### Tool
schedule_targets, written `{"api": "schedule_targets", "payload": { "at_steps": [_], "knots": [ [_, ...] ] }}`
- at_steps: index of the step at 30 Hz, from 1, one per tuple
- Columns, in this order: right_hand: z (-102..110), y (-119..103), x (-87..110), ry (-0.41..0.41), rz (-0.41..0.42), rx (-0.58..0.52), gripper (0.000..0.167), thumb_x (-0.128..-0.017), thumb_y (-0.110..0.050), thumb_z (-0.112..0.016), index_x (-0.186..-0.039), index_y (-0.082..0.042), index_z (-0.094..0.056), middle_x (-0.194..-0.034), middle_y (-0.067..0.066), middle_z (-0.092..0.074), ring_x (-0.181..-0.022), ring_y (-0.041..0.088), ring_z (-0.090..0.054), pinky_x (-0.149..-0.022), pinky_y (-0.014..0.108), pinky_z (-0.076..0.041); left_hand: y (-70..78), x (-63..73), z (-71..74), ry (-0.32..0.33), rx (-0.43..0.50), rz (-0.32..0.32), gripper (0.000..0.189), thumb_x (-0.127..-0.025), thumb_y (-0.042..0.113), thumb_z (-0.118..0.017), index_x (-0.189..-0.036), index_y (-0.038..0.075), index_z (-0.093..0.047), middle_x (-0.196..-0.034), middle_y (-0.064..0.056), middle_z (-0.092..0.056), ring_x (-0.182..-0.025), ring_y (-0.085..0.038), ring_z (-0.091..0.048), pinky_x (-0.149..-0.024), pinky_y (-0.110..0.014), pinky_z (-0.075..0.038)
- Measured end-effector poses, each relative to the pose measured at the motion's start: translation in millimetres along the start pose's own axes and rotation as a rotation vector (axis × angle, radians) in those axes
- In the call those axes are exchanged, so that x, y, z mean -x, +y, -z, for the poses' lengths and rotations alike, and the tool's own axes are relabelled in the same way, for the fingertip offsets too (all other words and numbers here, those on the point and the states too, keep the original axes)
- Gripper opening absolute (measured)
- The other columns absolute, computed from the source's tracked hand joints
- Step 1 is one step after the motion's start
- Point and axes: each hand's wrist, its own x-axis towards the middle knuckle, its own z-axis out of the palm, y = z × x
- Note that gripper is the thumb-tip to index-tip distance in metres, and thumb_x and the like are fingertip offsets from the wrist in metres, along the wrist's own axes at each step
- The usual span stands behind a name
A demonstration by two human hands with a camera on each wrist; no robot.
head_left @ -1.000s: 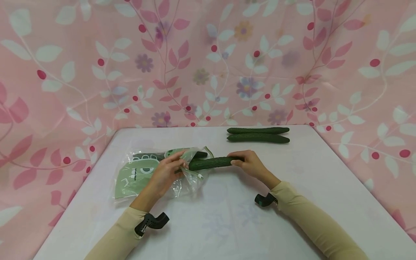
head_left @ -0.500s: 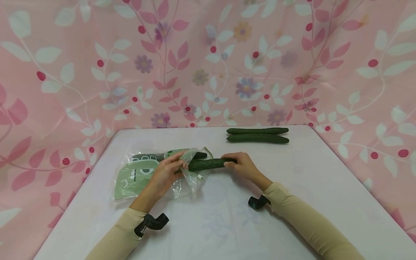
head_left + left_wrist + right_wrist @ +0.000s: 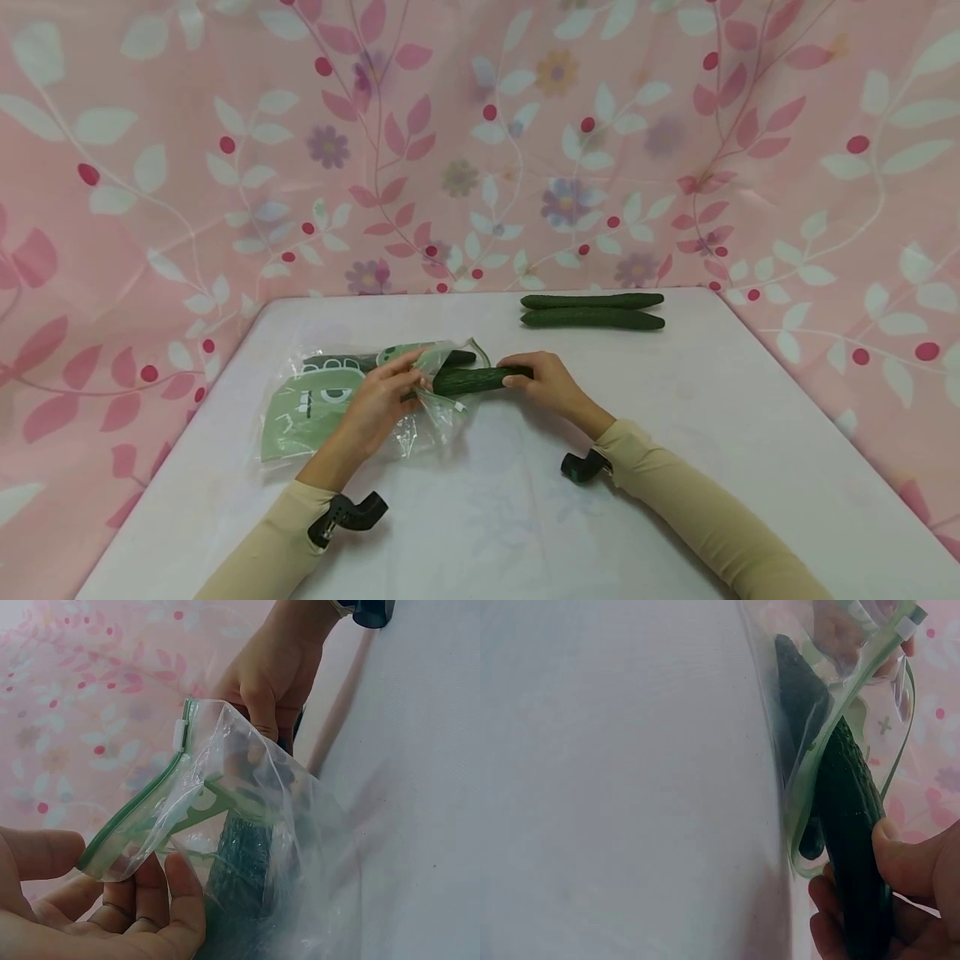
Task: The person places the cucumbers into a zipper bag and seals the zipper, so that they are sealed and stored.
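White-covered desk (image 3: 495,533) carries everything. Clear zip bag (image 3: 303,425), printed with a green cartoon face, lies left of centre, mouth toward the right. Left grip (image 3: 377,404): narrow, thumb and fingers pinching the bag's green-edged rim. Right grip (image 3: 551,385): thumb and fingers curled round the outer end of a cucumber. Held cucumber (image 3: 471,381): dark green, bumpy skin, near-straight; its inner end sits inside the bag's mouth. Second cucumber (image 3: 462,358) lies in the bag, end showing at the mouth. Two further cucumbers (image 3: 592,318) lie side by side near the desk's far edge. White zip slider (image 3: 180,736) sits on the rim.
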Motion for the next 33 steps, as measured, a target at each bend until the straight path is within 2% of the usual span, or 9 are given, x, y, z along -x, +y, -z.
{"api": "schedule_targets", "payload": {
  "at_steps": [4, 8, 14, 17, 23, 28, 33],
  "knots": [
    [1, 1, 0.1, -0.037, -0.053, -0.023, 0.033, -0.096, -0.011, -0.077, -0.127, -0.003, -0.074, -0.126, 0.011, -0.071, -0.123, 0.032, -0.062, -0.103, 0.049, -0.047, 0.6, 0.5, -0.2, 0.005, -0.001, 0.002, 0.052, -0.109, 0.008, -0.049, -0.159, 0.002, -0.039, -0.098, -0.004, -0.061, -0.095, -0.019, -0.059, -0.086, -0.039, -0.045],
    [4, 6, 0.7, -0.085, -0.059, -0.006, 0.034, -0.096, -0.016, -0.077, -0.129, -0.006, -0.074, -0.128, 0.009, -0.070, -0.125, 0.031, -0.061, -0.104, 0.048, -0.046, 1.3, 0.1, -0.6, 0.008, 0.013, 0.010, 0.052, -0.109, 0.007, -0.049, -0.160, 0.002, -0.038, -0.098, -0.004, -0.061, -0.095, -0.018, -0.059, -0.087, -0.038, -0.046],
    [14, 15, 6.0, -0.135, -0.025, -0.051, 0.034, -0.096, -0.018, -0.079, -0.127, -0.004, -0.073, -0.122, 0.006, -0.072, -0.113, 0.026, -0.066, -0.095, 0.043, -0.053, 0.3, -0.1, -0.3, 0.010, 0.016, 0.007, 0.051, -0.109, 0.006, -0.048, -0.159, 0.001, -0.039, -0.100, -0.005, -0.060, -0.095, -0.017, -0.059, -0.085, -0.034, -0.048],
    [23, 22, 10.8, -0.140, -0.022, -0.070, 0.032, -0.095, -0.015, -0.079, -0.124, -0.002, -0.074, -0.116, 0.006, -0.073, -0.106, 0.025, -0.069, -0.091, 0.042, -0.055, -0.1, 0.1, 0.2, 0.012, 0.011, 0.008, 0.050, -0.109, 0.007, -0.048, -0.159, 0.002, -0.040, -0.100, -0.005, -0.059, -0.095, -0.017, -0.059, -0.086, -0.034, -0.048],
    [38, 35, 20.4, -0.146, -0.050, -0.024, 0.024, -0.094, -0.014, -0.080, -0.116, -0.006, -0.079, -0.105, -0.002, -0.075, -0.093, 0.015, -0.069, -0.083, 0.039, -0.055, 0.2, -0.1, 0.7, 0.011, 0.007, 0.004, 0.051, -0.109, 0.006, -0.048, -0.159, 0.002, -0.039, -0.100, -0.005, -0.060, -0.096, -0.018, -0.059, -0.087, -0.035, -0.049],
    [38, 35, 21.5, -0.161, -0.020, -0.042, 0.026, -0.094, -0.017, -0.080, -0.116, -0.004, -0.079, -0.104, 0.001, -0.075, -0.089, 0.014, -0.068, -0.079, 0.036, -0.055, 1.0, -0.3, 0.1, 0.010, 0.006, -0.001, 0.051, -0.109, 0.007, -0.049, -0.159, 0.002, -0.040, -0.100, -0.006, -0.060, -0.096, -0.018, -0.060, -0.088, -0.036, -0.049],
    [33, 32, 21.7, -0.121, 0.009, -0.002, 0.021, -0.093, -0.013, -0.081, -0.112, -0.004, -0.079, -0.104, 0.004, -0.075, -0.091, 0.018, -0.070, -0.080, 0.037, -0.055, 0.5, -0.6, 0.0, 0.009, 0.014, 0.012, 0.051, -0.109, 0.006, -0.049, -0.159, 0.001, -0.040, -0.100, -0.006, -0.060, -0.097, -0.019, -0.060, -0.092, -0.039, -0.047]
  ]
}}
